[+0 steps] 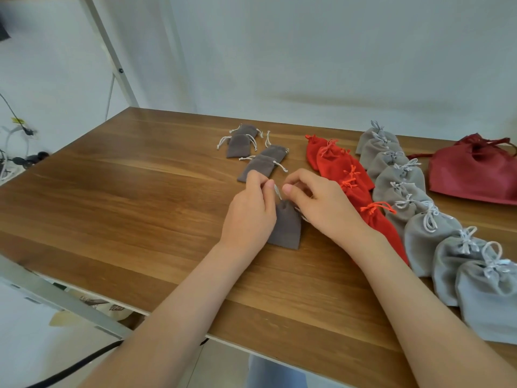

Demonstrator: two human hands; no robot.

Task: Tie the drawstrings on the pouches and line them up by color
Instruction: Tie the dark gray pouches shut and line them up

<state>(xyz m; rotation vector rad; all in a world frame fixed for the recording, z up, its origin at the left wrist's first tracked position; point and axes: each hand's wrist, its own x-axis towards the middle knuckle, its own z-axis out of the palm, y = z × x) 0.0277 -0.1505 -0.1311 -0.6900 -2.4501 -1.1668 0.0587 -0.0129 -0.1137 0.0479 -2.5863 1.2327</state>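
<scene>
A small taupe pouch [286, 226] lies on the wooden table [140, 197] between my hands. My left hand [251, 211] pinches its pale drawstring [277, 191] above the pouch mouth. My right hand [316, 203] has curled fingers at the same string, thumb close to the left thumb. Several more taupe pouches [256, 166] lie loose farther back. A row of red pouches [340, 166] with tied cords runs diagonally to the right. Beside it stretches a longer row of light grey pouches [430, 233] with tied bows.
A larger dark red bag [472, 175] lies at the far right of the table. A white frame post [112, 54] rises at the back left. Cables and a power strip [16, 158] sit beyond the table's left edge. A white wall stands behind.
</scene>
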